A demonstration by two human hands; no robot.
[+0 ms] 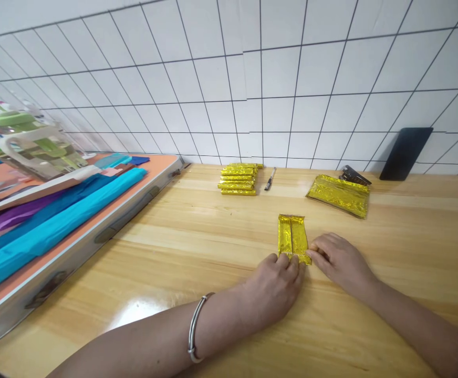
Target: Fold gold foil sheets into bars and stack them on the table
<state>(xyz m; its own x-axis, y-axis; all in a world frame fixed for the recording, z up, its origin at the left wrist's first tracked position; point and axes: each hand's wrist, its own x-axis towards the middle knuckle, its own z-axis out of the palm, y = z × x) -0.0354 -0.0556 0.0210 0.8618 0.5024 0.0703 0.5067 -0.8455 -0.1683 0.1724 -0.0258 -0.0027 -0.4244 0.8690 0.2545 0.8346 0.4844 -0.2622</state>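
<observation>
A gold foil sheet (299,234) lies on the wooden table, its side edges folded in to meet along a seam down the middle. Across its near edge rest the curled fingers of my left hand (278,286), pressing on it. My right hand (341,262) pinches the near right corner of the same sheet between thumb and fingers. Behind it, a pile of rolled gold foil pieces (239,179) sits by the wall, with a pen (270,179) beside it. A flat stack of gold foil sheets (339,195) lies at the back right, touching a black clip (355,175).
A dark phone-like slab (406,154) leans against the tiled wall at the right. At the left stands a raised orange-topped case (162,167) with blue and purple paper (63,207) and a green-lidded container (16,119). The wooden table (166,231) runs up to the wall.
</observation>
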